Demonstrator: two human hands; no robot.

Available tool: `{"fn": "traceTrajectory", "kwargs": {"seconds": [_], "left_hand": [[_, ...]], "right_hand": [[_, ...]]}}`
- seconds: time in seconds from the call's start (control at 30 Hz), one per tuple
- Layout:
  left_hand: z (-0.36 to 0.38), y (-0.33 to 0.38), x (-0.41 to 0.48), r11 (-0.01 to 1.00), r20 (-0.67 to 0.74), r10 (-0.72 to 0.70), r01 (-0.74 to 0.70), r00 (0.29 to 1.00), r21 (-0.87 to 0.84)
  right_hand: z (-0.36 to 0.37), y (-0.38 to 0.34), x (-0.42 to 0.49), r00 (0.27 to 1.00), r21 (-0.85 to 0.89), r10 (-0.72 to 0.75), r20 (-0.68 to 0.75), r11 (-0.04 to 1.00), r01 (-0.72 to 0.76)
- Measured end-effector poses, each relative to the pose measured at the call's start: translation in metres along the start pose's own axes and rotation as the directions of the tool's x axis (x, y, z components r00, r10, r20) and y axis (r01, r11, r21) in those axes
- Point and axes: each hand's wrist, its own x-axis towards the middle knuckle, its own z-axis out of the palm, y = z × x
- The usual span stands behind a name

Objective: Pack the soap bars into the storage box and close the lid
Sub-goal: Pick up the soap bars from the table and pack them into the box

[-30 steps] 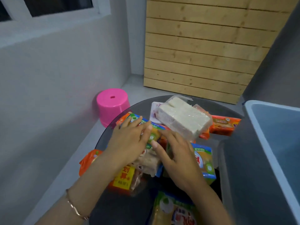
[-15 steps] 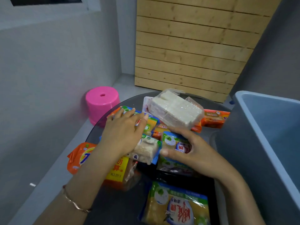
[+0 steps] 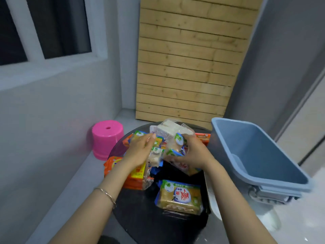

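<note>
Blue-labelled soap pack (image 3: 176, 147) in R hand (image 3: 192, 155), fingers curled tight, L hand (image 3: 139, 150) loose-open on pile, both left of storage box (image 3: 260, 155).

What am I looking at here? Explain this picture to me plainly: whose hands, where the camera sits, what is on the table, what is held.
There is no machine. A person wears a camera on the head, so you look forward and down along both arms.

The left hand, with a bracelet on its wrist, rests on a small pale soap pack. The right hand grips a blue and green wrapped soap pack, lifted a little off the pile.

The round dark table holds more wrapped soap: an orange pack at left, a yellow pack nearest the camera, and a clear bag of white bars at the back.

The blue storage box stands open at right. A pink stool is on the floor.
</note>
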Motion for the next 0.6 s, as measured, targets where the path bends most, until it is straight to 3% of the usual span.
{"fn": "traceTrajectory", "kwargs": {"seconds": [0.1,0.17,0.23,0.3,0.47,0.6], "left_hand": [[-0.011,0.029,-0.019,0.920,0.037,-0.069,0.078,0.997,-0.383],[-0.019,0.052,-0.026,0.791,0.114,-0.037,0.099,0.993,-0.603],[-0.025,0.074,-0.032,0.697,0.184,0.062,0.089,0.981,-0.712],[-0.026,0.099,-0.038,0.654,0.212,0.160,0.058,0.964,-0.754],[-0.006,0.164,-0.039,0.736,0.252,0.276,-0.036,0.928,-0.676],[0.034,0.192,-0.013,0.714,0.209,0.303,-0.076,0.930,-0.696]], "right_hand": [[-0.027,-0.028,-0.014,0.983,0.156,-0.022,-0.183,0.986,0.051],[-0.048,-0.045,-0.021,0.978,0.311,-0.004,-0.208,0.948,0.070],[-0.069,-0.057,-0.032,0.977,0.483,0.001,-0.213,0.869,0.105],[-0.090,-0.064,-0.046,0.976,0.618,0.029,-0.215,0.778,0.113],[-0.138,-0.043,-0.066,0.970,0.706,0.152,-0.189,0.708,0.027],[-0.172,0.006,-0.066,0.952,0.847,0.304,-0.044,0.517,-0.126]]}}
